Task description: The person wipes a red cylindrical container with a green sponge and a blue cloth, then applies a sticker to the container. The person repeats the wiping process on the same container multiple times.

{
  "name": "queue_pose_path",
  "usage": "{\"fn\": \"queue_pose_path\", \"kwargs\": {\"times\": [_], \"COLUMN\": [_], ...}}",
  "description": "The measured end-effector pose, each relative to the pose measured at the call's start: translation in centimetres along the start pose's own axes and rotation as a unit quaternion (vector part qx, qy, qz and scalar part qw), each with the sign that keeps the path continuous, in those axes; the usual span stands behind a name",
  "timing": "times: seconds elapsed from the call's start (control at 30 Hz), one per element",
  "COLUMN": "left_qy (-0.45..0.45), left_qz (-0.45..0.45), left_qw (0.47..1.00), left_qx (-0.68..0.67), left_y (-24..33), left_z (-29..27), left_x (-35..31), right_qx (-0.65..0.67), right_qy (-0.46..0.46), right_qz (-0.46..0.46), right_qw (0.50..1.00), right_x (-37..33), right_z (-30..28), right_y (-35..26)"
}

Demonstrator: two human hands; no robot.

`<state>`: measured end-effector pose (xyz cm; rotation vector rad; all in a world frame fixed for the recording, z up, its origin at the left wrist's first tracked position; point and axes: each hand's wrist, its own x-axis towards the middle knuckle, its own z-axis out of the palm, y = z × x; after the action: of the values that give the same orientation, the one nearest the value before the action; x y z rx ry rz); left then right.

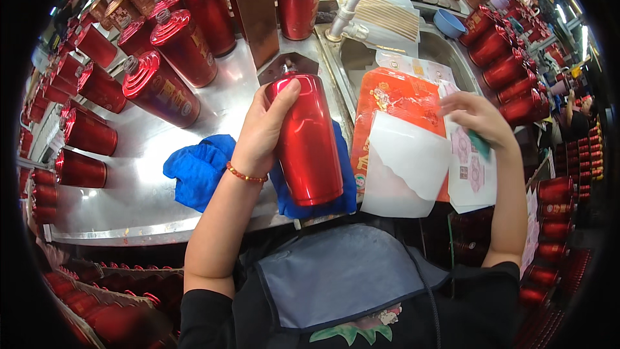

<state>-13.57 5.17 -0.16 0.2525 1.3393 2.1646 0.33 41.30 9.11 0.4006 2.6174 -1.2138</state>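
Note:
My left hand (265, 119) is wrapped round the neck end of a glossy red bottle (311, 145), thumb on top. The bottle lies tilted, its plain side up and its wide base toward me, over a folded blue cloth (347, 174). Its metal-coloured threaded top pokes out beyond my hand. Above the right edge of a red printed sheet (400, 100), my right hand (476, 118) has its fingers bent and slightly blurred. A small flat dark green piece (479, 145) shows under its palm, seemingly held there. White backing paper (407, 165) and pink-printed transfer sheets (475, 184) lie below.
A crumpled blue cloth (199, 171) is on the metal table (139, 203). Red bottles (161, 90) crowd the left side; more (504, 71) stand at right. An upright brown post (255, 13), a pale pipe (352, 6), a sink (462, 64) and a blue bowl (449, 24) are farther back.

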Motion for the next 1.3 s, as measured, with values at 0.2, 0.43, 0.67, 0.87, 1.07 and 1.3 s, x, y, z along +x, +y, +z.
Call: {"fn": "queue_pose_path", "kwargs": {"times": [0.2, 0.43, 0.67, 0.87, 1.07, 1.3], "left_qy": [0.032, 0.009, -0.011, -0.051, -0.035, 0.025], "left_qz": [0.011, 0.013, 0.020, 0.014, 0.004, 0.042], "left_qw": [0.999, 1.000, 1.000, 0.998, 0.999, 0.999], "left_qx": [-0.014, -0.018, -0.011, -0.039, -0.025, -0.015], "left_y": [0.4, 0.4, 0.1, 1.0, 1.0, 0.6], "left_z": [-0.1, -1.2, -1.2, -1.1, -1.1, 0.0], "left_x": [-0.7, -0.6, 0.0, 0.5, 1.0, 1.1], "right_qx": [-0.183, -0.134, -0.170, -0.334, -0.310, -0.219], "right_qy": [0.027, 0.137, 0.087, -0.062, 0.300, 0.320], "right_qz": [-0.005, -0.109, 0.076, 0.322, 0.221, 0.024], "right_qw": [0.983, 0.975, 0.979, 0.884, 0.875, 0.921], "right_x": [1.3, -7.5, -20.4, -17.6, -12.7, -10.9], "right_z": [5.2, 4.6, 2.0, 10.6, 16.6, 17.2], "right_y": [2.7, -4.9, 0.4, 16.0, 31.0, 28.1]}}
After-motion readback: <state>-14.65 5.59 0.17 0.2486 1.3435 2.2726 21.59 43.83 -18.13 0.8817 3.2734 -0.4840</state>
